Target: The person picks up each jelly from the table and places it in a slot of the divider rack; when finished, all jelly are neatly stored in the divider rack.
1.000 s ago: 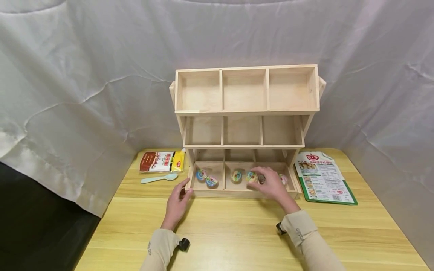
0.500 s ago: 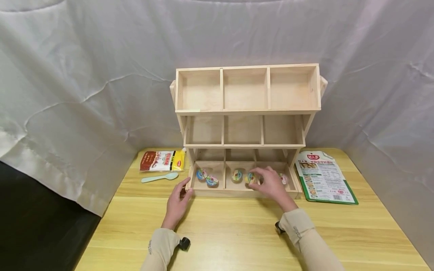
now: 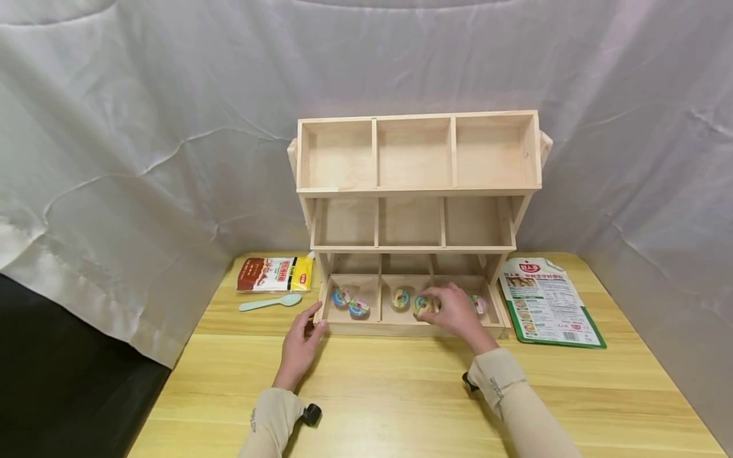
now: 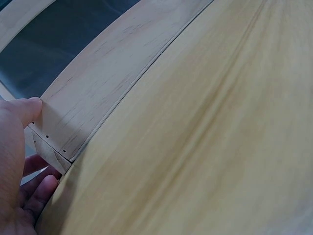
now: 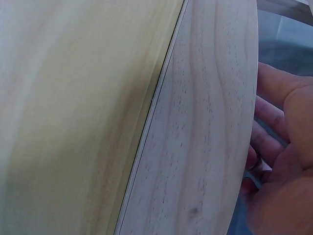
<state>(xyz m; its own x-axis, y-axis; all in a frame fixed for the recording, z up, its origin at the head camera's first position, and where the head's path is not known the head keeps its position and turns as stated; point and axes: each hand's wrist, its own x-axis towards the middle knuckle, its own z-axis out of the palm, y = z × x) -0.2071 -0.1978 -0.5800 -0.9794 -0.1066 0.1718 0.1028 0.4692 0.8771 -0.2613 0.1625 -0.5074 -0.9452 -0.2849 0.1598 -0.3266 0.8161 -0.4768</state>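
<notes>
In the head view, a three-tier wooden storage box [image 3: 343, 329] stands on the table. My left hand [image 3: 299, 346] holds the front left corner of its bottom tray. The left wrist view has the thumb [image 4: 30, 108] against the front board's end and the other fingers round the side. Over the bottom tray, my right hand [image 3: 455, 312] pinches a small jelly cup [image 3: 422, 306] between thumb and index finger, in the middle compartment. Another jelly cup [image 3: 400, 298] lies to its left. In the right wrist view the front board [image 5: 195, 122] hides the fingertips and cup.
Two jelly cups [image 3: 358, 308] lie in the bottom left compartment; a pink one [image 3: 478, 305] shows in the right one. A red and yellow packet [image 3: 273, 273] and a pale spoon [image 3: 270, 302] lie left of the box. A green-edged pouch [image 3: 548, 302] lies to its right.
The pinched jelly cup has shifted slightly left and towards the tray's front, and its tilt has changed. My right forearm has moved a little left. The left hand stays put.
</notes>
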